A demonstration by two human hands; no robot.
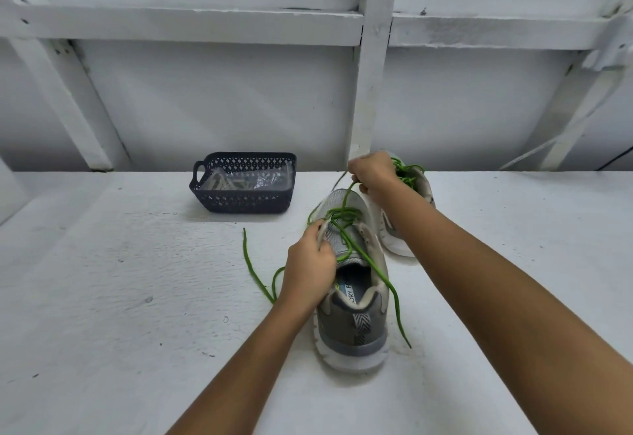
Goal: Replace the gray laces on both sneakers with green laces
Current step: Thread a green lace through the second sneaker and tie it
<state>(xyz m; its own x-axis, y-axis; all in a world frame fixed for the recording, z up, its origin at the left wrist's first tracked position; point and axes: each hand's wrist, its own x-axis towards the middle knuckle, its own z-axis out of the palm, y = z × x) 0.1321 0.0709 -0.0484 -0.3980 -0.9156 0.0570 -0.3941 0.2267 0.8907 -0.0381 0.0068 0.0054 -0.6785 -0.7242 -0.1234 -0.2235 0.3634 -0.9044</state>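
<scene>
A grey sneaker point(352, 325) stands on the white table, heel toward me, with a green lace point(346, 215) crossed through its lower eyelets. My left hand point(310, 272) grips the sneaker's left eyelet flap. My right hand point(373, 174) pinches one strand of the green lace and holds it taut above the toe. Loose lace ends trail left point(251, 268) and right point(395, 304) of the shoe. A second sneaker point(411, 191) with green laces lies behind my right hand, partly hidden by my forearm.
A dark perforated basket point(239, 203) sits at the back of the table point(137, 297), holding pale laces and a clear plastic bag. A white framed wall rises right behind the table. Bare tabletop spreads to the left and front.
</scene>
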